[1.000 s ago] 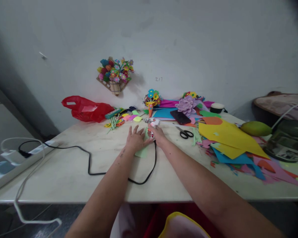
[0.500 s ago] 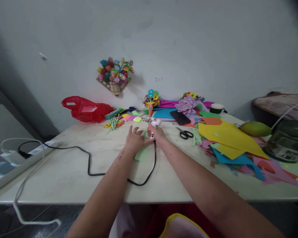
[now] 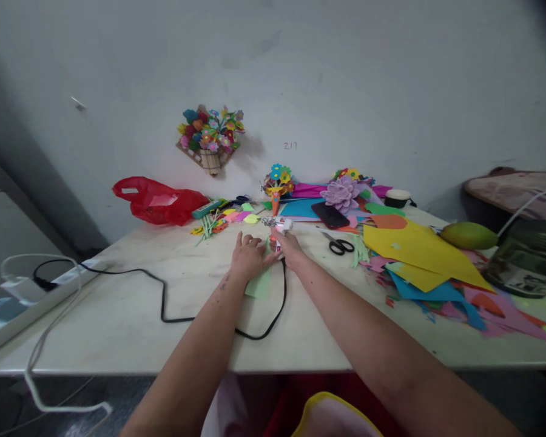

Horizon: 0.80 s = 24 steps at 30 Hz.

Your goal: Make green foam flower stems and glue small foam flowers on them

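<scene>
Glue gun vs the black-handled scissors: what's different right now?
- Pose: the glue gun is gripped in the right hand; the scissors lie loose on the table, right of that hand.
- Colour: the glue gun is mostly white with a red switch; the scissors have black handles and grey blades.
- Cable: the glue gun has a black cord; the scissors have none.

Shared: both are hand tools.

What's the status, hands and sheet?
Right hand: grip on white plastic glue gun. Left hand: over flat pale-green sheet, grip unclear. Thin black cord passes beneath left forearm, could snag.
</scene>
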{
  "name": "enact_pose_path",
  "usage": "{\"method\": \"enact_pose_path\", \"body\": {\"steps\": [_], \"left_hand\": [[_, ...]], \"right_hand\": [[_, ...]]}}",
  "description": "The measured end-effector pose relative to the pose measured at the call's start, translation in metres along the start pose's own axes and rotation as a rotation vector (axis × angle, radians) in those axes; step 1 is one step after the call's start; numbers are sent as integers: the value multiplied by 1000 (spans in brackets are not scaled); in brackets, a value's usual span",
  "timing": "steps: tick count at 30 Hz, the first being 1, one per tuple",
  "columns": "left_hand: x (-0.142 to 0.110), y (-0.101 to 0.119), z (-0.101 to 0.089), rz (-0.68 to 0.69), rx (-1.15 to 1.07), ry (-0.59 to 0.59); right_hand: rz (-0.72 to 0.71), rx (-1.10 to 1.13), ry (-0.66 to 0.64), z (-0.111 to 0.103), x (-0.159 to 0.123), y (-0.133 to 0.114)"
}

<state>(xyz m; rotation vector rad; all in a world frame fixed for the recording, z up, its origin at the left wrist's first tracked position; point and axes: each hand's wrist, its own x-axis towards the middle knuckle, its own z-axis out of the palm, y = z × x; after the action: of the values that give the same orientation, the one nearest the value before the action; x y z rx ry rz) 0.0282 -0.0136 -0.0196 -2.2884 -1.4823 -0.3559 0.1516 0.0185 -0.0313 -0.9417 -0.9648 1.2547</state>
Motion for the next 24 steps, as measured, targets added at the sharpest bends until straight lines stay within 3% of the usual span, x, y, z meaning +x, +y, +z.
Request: {"method": "enact_pose_path", "body": {"steps": [8, 16, 24], "left_hand": [[1, -1, 1, -35, -13, -61], [-1, -1, -8, -24, -17, 0], [-1, -1, 0, -8, -32, -25]], "right_hand": [[-12, 9, 1, 0, 0, 1], [37, 3, 0, 3, -9, -6], [59, -6, 23, 3, -12, -8]]}}
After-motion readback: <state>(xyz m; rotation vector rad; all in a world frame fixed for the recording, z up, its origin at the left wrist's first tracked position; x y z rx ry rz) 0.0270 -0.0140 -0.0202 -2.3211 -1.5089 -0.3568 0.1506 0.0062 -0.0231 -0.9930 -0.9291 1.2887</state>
